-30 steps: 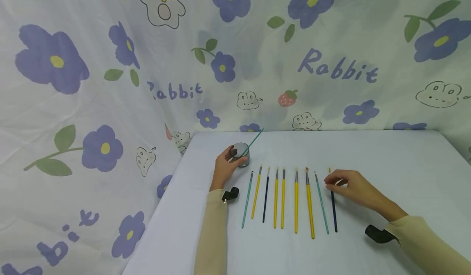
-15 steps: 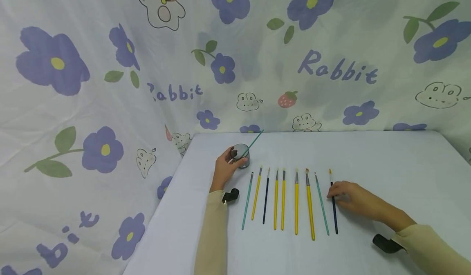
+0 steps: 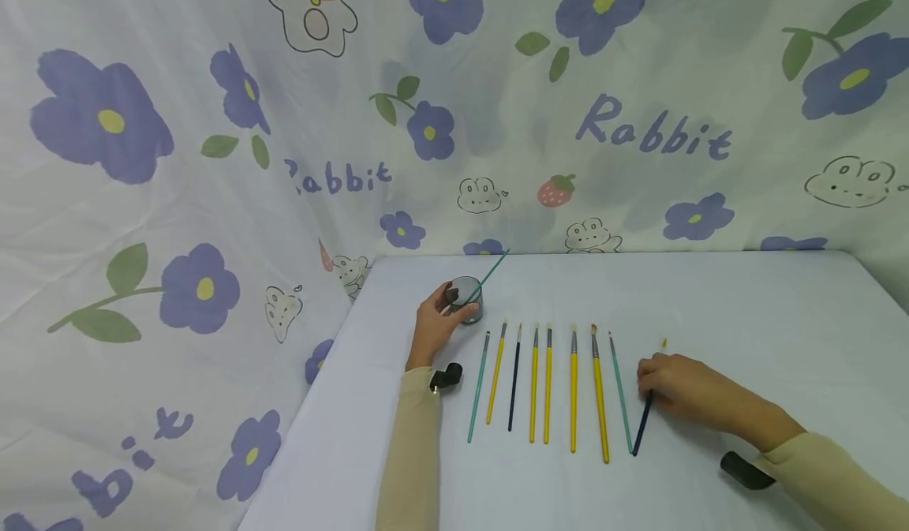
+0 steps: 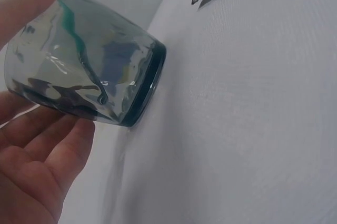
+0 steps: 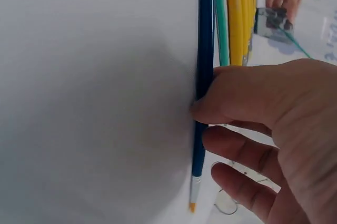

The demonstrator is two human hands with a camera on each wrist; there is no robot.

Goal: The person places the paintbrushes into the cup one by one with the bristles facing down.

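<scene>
My left hand (image 3: pixel 436 324) holds a tinted clear glass (image 4: pixel 84 60) around its side, thumb near the rim and fingers on the opposite wall. In the glass leans a thin teal paintbrush (image 3: pixel 495 266), its upper end sticking out past the rim. At the right end of a row of brushes, my right hand (image 3: pixel 685 389) pinches a dark blue paintbrush (image 5: pixel 205 34) between thumb and fingers. This brush slants, its yellow-orange bristle tip (image 5: pixel 192 207) up and to the right, its handle end beside the foot of a teal brush (image 3: pixel 620 393).
Left of the right hand, several brushes lie side by side on the white table (image 3: pixel 781 318): yellow ones (image 3: pixel 600 405), another dark blue one (image 3: pixel 514 381) and a teal one (image 3: pixel 478 389). A flower-print curtain (image 3: pixel 639 176) hangs behind and at the left.
My right hand has come down toward me along the dark blue brush and taken hold of it. The brush has tilted, bristle end swinging right. My left hand and the glass stay put.
</scene>
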